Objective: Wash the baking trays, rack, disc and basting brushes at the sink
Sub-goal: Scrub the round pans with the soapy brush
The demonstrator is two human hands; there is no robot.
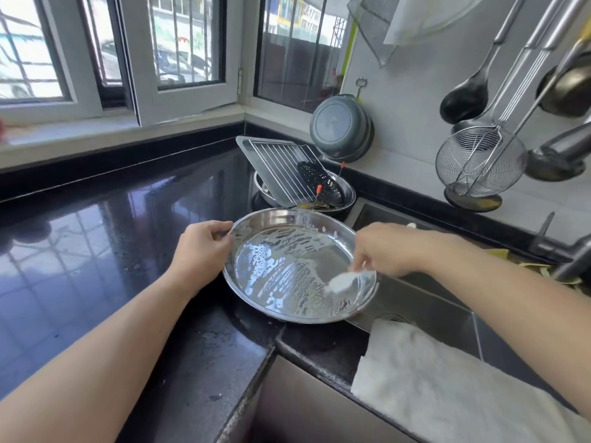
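A round steel baking tray (281, 251), streaked with soap foam, rests tilted on the counter edge beside the sink. My left hand (203, 247) grips its left rim. My right hand (383, 249) holds a basting brush (342, 280) whose white, blurred bristles press on the tray's inner right side. Behind, a rectangular tray (256, 158) with a wire rack (287, 167) and a black perforated disc (323, 183) lean in a steel bowl (348, 195). Two thin rods with orange tips (319, 190) stick up there.
The black stone counter (112, 235) spreads left, wet near the front. The steel sink (415, 302) lies right, with a white cloth (447, 378) over its near edge. The faucet (572, 260) is at the right. Ladles and a wire skimmer (479, 161) hang on the wall; a grey pan (342, 127) leans there.
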